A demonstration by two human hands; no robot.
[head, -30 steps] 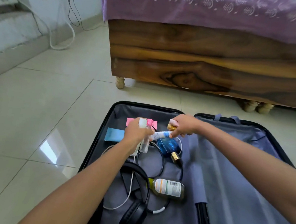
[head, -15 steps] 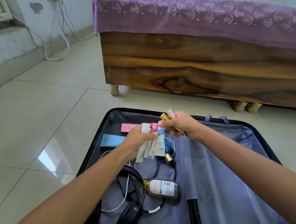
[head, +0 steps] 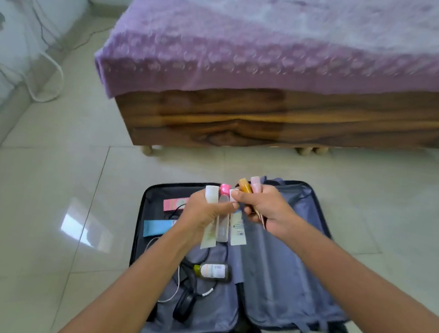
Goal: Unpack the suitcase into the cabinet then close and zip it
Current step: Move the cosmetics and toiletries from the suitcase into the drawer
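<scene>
Hands raised above the open suitcase (head: 277, 271).
My left hand (head: 206, 212) has lifted its tubes (head: 237, 227); my right hand (head: 266, 207) grips small bottles (head: 246, 186). Labels unreadable.

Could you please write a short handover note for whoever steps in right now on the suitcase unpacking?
Left hand: grips a white-capped tube, a pink-capped clear bottle and a white tube.
Right hand: holds an orange-capped item and a pale pink-capped item.
Suitcase: open flat on the floor. In its left half lie a pink box, a blue card, a yellowish bottle, black headphones and cables.
Done: toiletries gathered in both hands.
Left: carry them to the cabinet (not in view), unpack the rest, close and zip the suitcase.
</scene>
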